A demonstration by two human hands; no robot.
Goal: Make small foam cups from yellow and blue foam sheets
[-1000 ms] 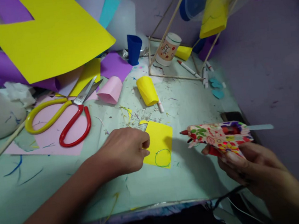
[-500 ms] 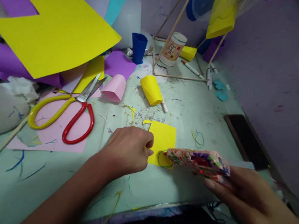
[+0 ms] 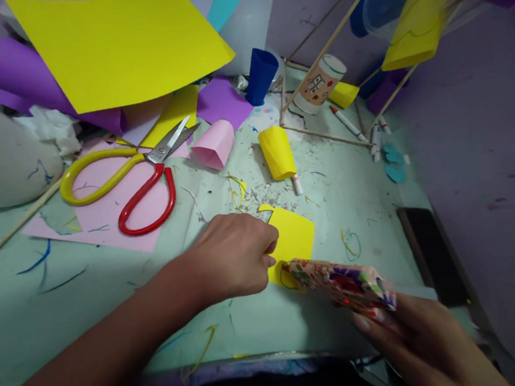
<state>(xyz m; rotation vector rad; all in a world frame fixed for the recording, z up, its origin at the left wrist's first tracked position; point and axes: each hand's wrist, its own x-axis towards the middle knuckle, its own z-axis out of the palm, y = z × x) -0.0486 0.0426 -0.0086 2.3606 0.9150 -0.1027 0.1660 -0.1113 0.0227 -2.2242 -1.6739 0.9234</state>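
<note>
My left hand [image 3: 240, 253] is closed, its curled fingers pressed at the left edge of a small yellow paper piece [image 3: 294, 235] lying flat. My right hand [image 3: 431, 337] is wrapped round a hot glue gun [image 3: 340, 279] with a floral-patterned covering and a small red light. A translucent glue stick [image 3: 415, 289] sticks out of its back. The nozzle is at a green-drawn loop on the near end of the yellow paper; whether it touches the paper I cannot tell. Both hands' fingers are partly hidden.
Red-and-yellow-handled scissors [image 3: 145, 174] lie partly open on pink paper [image 3: 103, 215]. Beyond the hands are rolled yellow [image 3: 277, 154], pink [image 3: 216, 145] and blue [image 3: 261, 76] paper cups. A stick frame [image 3: 325, 133] and decorated cup [image 3: 322, 85] stand behind. A dark phone-like slab [image 3: 434, 254] lies right.
The view has shifted, so the table things appear further right. The glue gun's nozzle has moved slightly left over the yellow paper. My left hand keeps its place on the paper.
</note>
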